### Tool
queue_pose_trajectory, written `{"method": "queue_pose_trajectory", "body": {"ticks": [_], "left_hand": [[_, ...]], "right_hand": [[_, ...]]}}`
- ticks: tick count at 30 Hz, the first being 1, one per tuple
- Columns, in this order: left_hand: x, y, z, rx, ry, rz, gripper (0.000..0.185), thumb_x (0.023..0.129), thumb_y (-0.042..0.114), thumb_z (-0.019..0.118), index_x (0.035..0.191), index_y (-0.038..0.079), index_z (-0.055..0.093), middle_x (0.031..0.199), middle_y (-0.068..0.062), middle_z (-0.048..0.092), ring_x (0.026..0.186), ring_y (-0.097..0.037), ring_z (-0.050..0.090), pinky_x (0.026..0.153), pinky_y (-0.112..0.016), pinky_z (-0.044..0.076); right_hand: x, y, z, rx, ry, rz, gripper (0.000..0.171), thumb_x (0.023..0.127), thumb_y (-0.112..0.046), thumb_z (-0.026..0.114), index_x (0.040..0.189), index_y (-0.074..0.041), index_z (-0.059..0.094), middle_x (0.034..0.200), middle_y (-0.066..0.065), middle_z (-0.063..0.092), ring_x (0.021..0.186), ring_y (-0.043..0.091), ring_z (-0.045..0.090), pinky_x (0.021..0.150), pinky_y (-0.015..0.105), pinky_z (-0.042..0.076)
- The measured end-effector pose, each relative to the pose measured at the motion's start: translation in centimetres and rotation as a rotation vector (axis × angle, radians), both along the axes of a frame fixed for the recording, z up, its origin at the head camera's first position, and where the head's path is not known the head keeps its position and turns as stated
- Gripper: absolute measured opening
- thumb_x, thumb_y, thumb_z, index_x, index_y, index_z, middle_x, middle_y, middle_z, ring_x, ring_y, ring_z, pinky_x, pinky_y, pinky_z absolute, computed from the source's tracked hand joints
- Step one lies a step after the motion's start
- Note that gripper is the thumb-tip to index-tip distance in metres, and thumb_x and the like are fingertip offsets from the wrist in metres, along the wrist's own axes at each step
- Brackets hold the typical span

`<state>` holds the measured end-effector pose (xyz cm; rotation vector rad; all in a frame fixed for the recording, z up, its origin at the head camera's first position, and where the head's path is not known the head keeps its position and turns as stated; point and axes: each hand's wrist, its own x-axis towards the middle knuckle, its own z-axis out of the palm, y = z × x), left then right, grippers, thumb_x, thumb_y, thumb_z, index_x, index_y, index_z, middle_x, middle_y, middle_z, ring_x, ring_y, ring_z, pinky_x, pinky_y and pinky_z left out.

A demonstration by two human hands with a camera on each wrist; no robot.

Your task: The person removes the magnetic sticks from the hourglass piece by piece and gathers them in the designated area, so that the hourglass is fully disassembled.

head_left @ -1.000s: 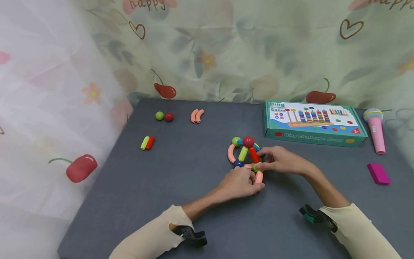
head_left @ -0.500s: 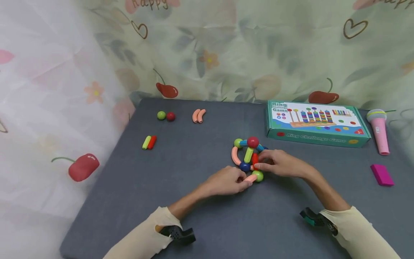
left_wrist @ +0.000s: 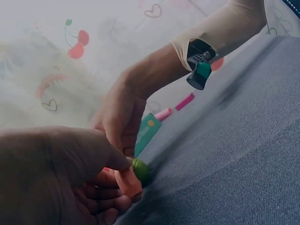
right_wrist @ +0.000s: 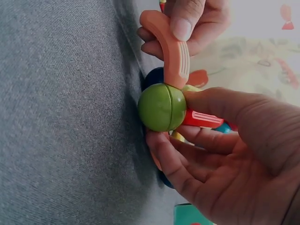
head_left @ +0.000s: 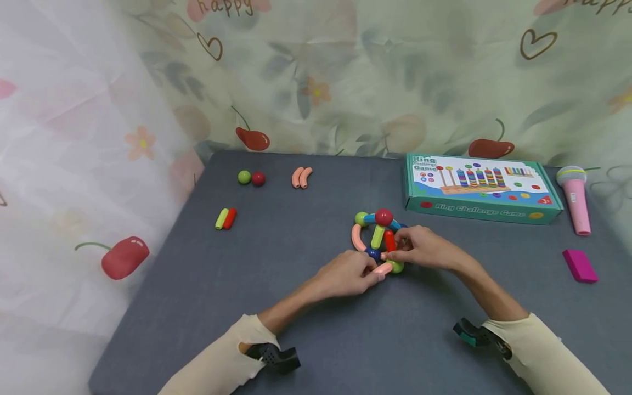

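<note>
Both hands are at a build of magnetic balls and rods on the table. My left hand [head_left: 348, 273] pinches a curved salmon-coloured rod [left_wrist: 127, 182] between thumb and fingers. One end of that rod meets a green ball [right_wrist: 159, 107] at the near side of the build. My right hand [head_left: 425, 248] holds this ball between thumb and fingers, beside a straight red rod [right_wrist: 204, 119]. A red ball [head_left: 383, 216] tops the build, with a yellow-green rod [head_left: 377, 237] running down to a dark blue ball [head_left: 373, 254]. My fingers hide part of the far right side.
Behind to the right lie a green game box [head_left: 484, 189], a pink toy microphone [head_left: 575, 200] and a magenta block [head_left: 580, 266]. Loose balls [head_left: 250, 178], curved rods [head_left: 302, 178] and straight rods [head_left: 226, 218] lie in pairs to the left and back.
My left hand has shifted left, swinging the curved rod round the green ball. The green ball has come slightly nearer to me, and my right hand has stayed beside it.
</note>
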<state>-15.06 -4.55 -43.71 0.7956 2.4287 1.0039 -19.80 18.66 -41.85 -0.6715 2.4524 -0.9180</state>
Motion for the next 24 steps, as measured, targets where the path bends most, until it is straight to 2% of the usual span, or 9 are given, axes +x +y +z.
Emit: {"method": "queue_pose_trajectory", "body": {"ticks": [9,14,18,24], "left_hand": [[-0.28,-0.42,0.26,0.058,0.03,0.012,0.029,0.105,0.029,0.064,0.091,0.006,0.075,0.057,0.007,0.041,0.046,-0.005,0.036,0.049,-0.018,0.027],[-0.52,-0.39,0.11,0.063,0.043,0.019,0.028,0.105,0.029,0.064,0.092,0.008,0.075,0.057,0.006,0.04,0.046,-0.006,0.035,0.048,-0.018,0.027],[-0.55,-0.36,-0.01,0.078,0.053,0.036,0.027,0.105,0.029,0.064,0.093,0.008,0.075,0.057,0.006,0.041,0.046,-0.006,0.036,0.048,-0.019,0.027],[-0.63,-0.33,-0.06,0.101,0.014,0.056,0.027,0.105,0.03,0.064,0.092,0.008,0.075,0.058,0.006,0.044,0.047,-0.006,0.039,0.049,-0.019,0.028]], "right_hand": [[0.02,-0.08,0.5,-0.022,0.075,-0.018,0.02,0.096,-0.022,0.076,0.104,-0.005,0.07,0.082,0.004,0.064,0.07,0.017,0.057,0.061,0.025,0.048],[-0.15,-0.1,0.34,-0.02,0.104,-0.015,0.026,0.095,-0.024,0.077,0.11,-0.003,0.072,0.082,0.004,0.066,0.069,0.016,0.057,0.06,0.025,0.048],[-0.32,-0.24,0.0,-0.021,0.094,-0.002,0.023,0.098,-0.024,0.074,0.111,-0.005,0.072,0.079,0.003,0.062,0.07,0.016,0.056,0.061,0.024,0.045],[-0.53,-0.4,0.0,-0.01,0.066,0.014,0.02,0.101,-0.025,0.07,0.11,-0.006,0.069,0.078,0.001,0.056,0.073,0.017,0.054,0.061,0.024,0.041]]}}
